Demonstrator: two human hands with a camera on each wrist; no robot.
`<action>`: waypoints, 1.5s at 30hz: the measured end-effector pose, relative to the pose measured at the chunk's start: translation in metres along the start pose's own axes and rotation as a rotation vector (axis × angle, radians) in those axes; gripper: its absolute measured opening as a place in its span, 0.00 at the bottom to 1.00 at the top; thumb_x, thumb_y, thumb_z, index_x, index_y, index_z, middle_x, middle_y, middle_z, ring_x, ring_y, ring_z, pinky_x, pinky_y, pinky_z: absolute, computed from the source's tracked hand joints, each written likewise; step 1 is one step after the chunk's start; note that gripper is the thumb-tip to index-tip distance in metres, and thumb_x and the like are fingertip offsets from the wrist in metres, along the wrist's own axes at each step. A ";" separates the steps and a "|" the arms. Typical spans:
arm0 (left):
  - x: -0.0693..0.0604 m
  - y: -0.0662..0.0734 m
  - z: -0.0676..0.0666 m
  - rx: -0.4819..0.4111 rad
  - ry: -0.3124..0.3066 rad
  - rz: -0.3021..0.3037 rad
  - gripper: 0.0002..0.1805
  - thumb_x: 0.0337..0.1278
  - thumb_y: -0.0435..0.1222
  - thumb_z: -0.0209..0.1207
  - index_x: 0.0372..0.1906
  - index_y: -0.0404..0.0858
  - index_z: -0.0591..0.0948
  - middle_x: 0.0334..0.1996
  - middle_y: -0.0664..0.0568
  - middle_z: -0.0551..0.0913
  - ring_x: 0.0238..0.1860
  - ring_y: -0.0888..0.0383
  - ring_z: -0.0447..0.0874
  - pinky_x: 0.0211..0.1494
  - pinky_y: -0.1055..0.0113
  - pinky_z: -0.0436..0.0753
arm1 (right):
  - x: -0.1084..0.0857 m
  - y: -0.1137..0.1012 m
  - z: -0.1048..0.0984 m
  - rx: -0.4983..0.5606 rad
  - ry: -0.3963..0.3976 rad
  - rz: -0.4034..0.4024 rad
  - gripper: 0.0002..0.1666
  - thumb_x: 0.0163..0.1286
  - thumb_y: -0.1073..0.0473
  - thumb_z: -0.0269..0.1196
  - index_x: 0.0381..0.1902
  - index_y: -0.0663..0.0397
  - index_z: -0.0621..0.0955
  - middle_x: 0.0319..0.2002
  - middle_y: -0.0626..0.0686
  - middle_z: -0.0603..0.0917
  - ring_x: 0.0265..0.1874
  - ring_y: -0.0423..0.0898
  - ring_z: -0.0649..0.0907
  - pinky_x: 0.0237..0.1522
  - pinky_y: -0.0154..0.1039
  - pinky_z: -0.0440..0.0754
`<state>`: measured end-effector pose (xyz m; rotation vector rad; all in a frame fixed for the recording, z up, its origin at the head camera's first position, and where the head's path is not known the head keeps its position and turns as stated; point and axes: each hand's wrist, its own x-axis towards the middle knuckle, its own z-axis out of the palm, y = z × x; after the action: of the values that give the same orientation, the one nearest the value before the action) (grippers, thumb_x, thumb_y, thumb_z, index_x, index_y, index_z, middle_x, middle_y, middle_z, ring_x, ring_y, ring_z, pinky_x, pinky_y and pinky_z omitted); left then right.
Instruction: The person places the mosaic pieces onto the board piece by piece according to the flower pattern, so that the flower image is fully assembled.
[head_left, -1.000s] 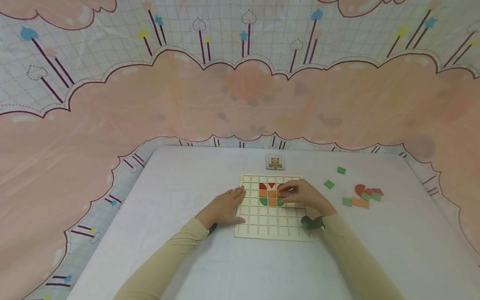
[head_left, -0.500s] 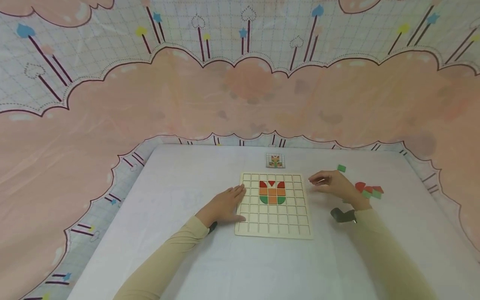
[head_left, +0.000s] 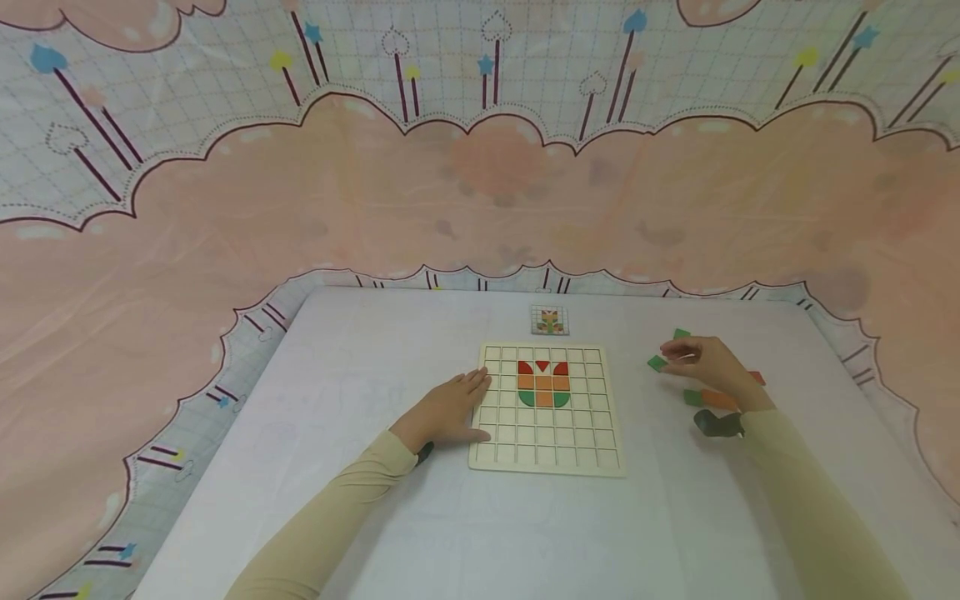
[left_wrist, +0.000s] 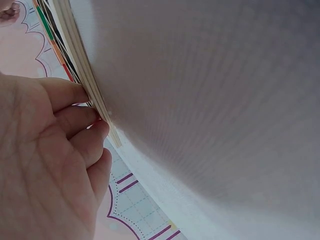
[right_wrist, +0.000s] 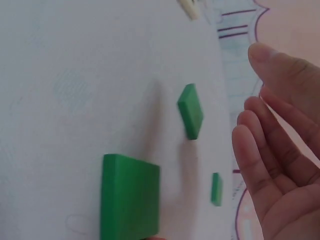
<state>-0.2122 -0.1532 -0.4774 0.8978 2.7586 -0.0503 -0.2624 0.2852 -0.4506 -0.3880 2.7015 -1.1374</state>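
The board [head_left: 546,433] bears a block of red, orange and green pieces [head_left: 544,384] in its far middle squares. The left hand [head_left: 444,412] rests on the board's left edge, fingers fairly straight, thumb spread. To the board's right hangs the right hand [head_left: 707,367], holding nothing, thumb apart from loosely bent fingers. Also right of the board are three green tiles [head_left: 656,363], an orange tile [head_left: 720,400] and a red tile [head_left: 757,377], partly hidden. The card [head_left: 550,321] lies just beyond the board's far edge.
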 end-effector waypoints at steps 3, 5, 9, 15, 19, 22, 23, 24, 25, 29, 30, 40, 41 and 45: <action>0.000 0.000 0.000 0.000 -0.004 0.000 0.52 0.55 0.63 0.52 0.73 0.33 0.52 0.75 0.43 0.49 0.75 0.52 0.48 0.77 0.61 0.53 | 0.002 0.005 0.002 0.005 0.012 0.021 0.29 0.59 0.54 0.68 0.53 0.67 0.77 0.51 0.67 0.81 0.38 0.28 0.78 0.40 0.19 0.77; 0.000 0.000 0.000 -0.001 -0.005 -0.003 0.52 0.54 0.63 0.52 0.73 0.33 0.52 0.75 0.43 0.49 0.76 0.51 0.48 0.77 0.61 0.53 | 0.004 0.008 0.005 -0.002 0.025 0.016 0.28 0.58 0.55 0.68 0.52 0.68 0.78 0.49 0.67 0.81 0.37 0.29 0.78 0.40 0.19 0.77; 0.000 0.000 0.000 -0.001 -0.007 -0.008 0.52 0.54 0.63 0.52 0.73 0.33 0.52 0.75 0.43 0.49 0.76 0.51 0.47 0.77 0.60 0.53 | 0.010 0.014 0.010 -0.045 0.026 0.054 0.27 0.58 0.54 0.68 0.52 0.67 0.78 0.48 0.65 0.82 0.40 0.37 0.80 0.43 0.26 0.78; -0.001 0.000 0.000 -0.012 0.004 -0.005 0.51 0.54 0.63 0.53 0.73 0.33 0.52 0.75 0.43 0.50 0.75 0.51 0.48 0.77 0.60 0.54 | 0.020 0.023 0.016 -0.106 0.010 0.109 0.26 0.57 0.53 0.69 0.50 0.63 0.80 0.42 0.58 0.84 0.40 0.45 0.80 0.43 0.33 0.76; -0.001 0.001 0.000 -0.008 0.004 -0.006 0.52 0.54 0.63 0.53 0.73 0.33 0.52 0.75 0.43 0.49 0.75 0.51 0.48 0.77 0.60 0.53 | 0.023 0.023 0.018 -0.131 0.025 0.100 0.22 0.56 0.56 0.68 0.47 0.62 0.81 0.37 0.56 0.83 0.36 0.44 0.78 0.38 0.32 0.74; -0.001 0.001 0.000 -0.008 0.001 -0.008 0.52 0.54 0.63 0.53 0.73 0.33 0.52 0.75 0.44 0.49 0.76 0.51 0.48 0.77 0.60 0.54 | 0.023 0.020 0.019 -0.128 0.028 0.106 0.20 0.57 0.58 0.68 0.46 0.62 0.81 0.37 0.57 0.82 0.37 0.45 0.78 0.38 0.34 0.73; -0.001 0.000 0.001 -0.006 0.000 -0.008 0.52 0.54 0.63 0.53 0.73 0.33 0.52 0.75 0.44 0.49 0.75 0.52 0.48 0.77 0.61 0.54 | 0.023 0.019 0.019 -0.124 0.024 0.105 0.20 0.57 0.59 0.67 0.46 0.62 0.81 0.38 0.58 0.82 0.38 0.46 0.78 0.40 0.35 0.74; -0.001 0.000 0.001 -0.005 -0.001 -0.009 0.52 0.54 0.63 0.53 0.73 0.34 0.52 0.75 0.44 0.49 0.75 0.52 0.48 0.77 0.61 0.54 | 0.023 0.018 0.019 -0.121 0.020 0.104 0.20 0.57 0.60 0.67 0.47 0.62 0.81 0.40 0.59 0.82 0.39 0.48 0.79 0.41 0.38 0.76; -0.001 0.000 0.001 -0.001 -0.003 -0.010 0.52 0.54 0.63 0.52 0.73 0.34 0.52 0.75 0.44 0.49 0.76 0.52 0.48 0.77 0.61 0.54 | 0.023 0.017 0.020 -0.120 0.014 0.100 0.20 0.57 0.60 0.67 0.47 0.62 0.81 0.41 0.60 0.82 0.41 0.49 0.79 0.43 0.41 0.77; -0.001 0.001 0.001 0.003 -0.003 -0.011 0.52 0.54 0.63 0.52 0.73 0.34 0.52 0.75 0.44 0.49 0.76 0.52 0.48 0.77 0.61 0.53 | 0.024 0.018 0.021 -0.114 -0.012 0.116 0.20 0.58 0.61 0.66 0.50 0.61 0.81 0.46 0.62 0.81 0.46 0.55 0.79 0.51 0.52 0.78; -0.002 0.001 0.001 0.001 -0.002 -0.010 0.52 0.54 0.63 0.52 0.73 0.34 0.52 0.75 0.44 0.49 0.75 0.52 0.48 0.77 0.61 0.53 | 0.024 0.018 0.021 -0.113 -0.017 0.125 0.21 0.58 0.61 0.66 0.50 0.61 0.80 0.46 0.62 0.81 0.47 0.56 0.79 0.52 0.54 0.78; -0.002 0.001 -0.001 -0.008 0.000 -0.005 0.51 0.55 0.63 0.53 0.73 0.33 0.52 0.75 0.43 0.49 0.75 0.51 0.48 0.77 0.61 0.54 | 0.024 0.018 0.019 -0.142 -0.018 0.123 0.22 0.57 0.59 0.67 0.49 0.63 0.81 0.42 0.60 0.81 0.42 0.52 0.78 0.45 0.46 0.77; -0.001 0.001 -0.001 -0.007 0.000 -0.005 0.51 0.55 0.63 0.53 0.73 0.33 0.52 0.75 0.43 0.49 0.75 0.52 0.48 0.77 0.61 0.53 | 0.024 0.017 0.019 -0.142 -0.019 0.121 0.21 0.57 0.59 0.67 0.49 0.63 0.81 0.41 0.60 0.81 0.41 0.52 0.78 0.44 0.44 0.77; -0.002 0.002 -0.002 -0.006 -0.003 -0.010 0.52 0.55 0.63 0.52 0.73 0.34 0.51 0.75 0.44 0.49 0.76 0.52 0.47 0.77 0.62 0.53 | 0.023 0.018 0.019 -0.143 -0.017 0.099 0.20 0.58 0.60 0.66 0.48 0.63 0.81 0.39 0.59 0.81 0.40 0.51 0.78 0.42 0.40 0.76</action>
<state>-0.2100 -0.1521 -0.4753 0.8821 2.7587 -0.0458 -0.2826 0.2774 -0.4782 -0.2798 2.7623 -0.9138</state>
